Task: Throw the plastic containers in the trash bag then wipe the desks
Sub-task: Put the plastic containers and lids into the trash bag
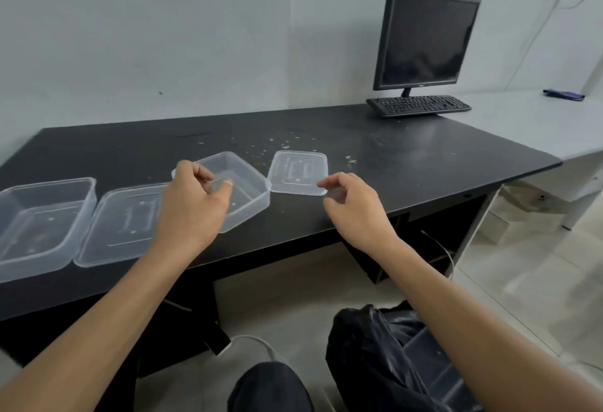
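Container (248, 194) wall pinched between left fingers (199, 170)

There is one view, from a wide-angle camera worn on the person's head. It faces forward and down onto the black bench (408, 157), which crosses the picture from lower left to upper right. The forearms enter from the two bottom corners; the left hand (192, 202) and the right hand (355, 206) are near the lens, at mid-picture. The wall (163, 36) fills the top, the floor (293, 281) the bottom.
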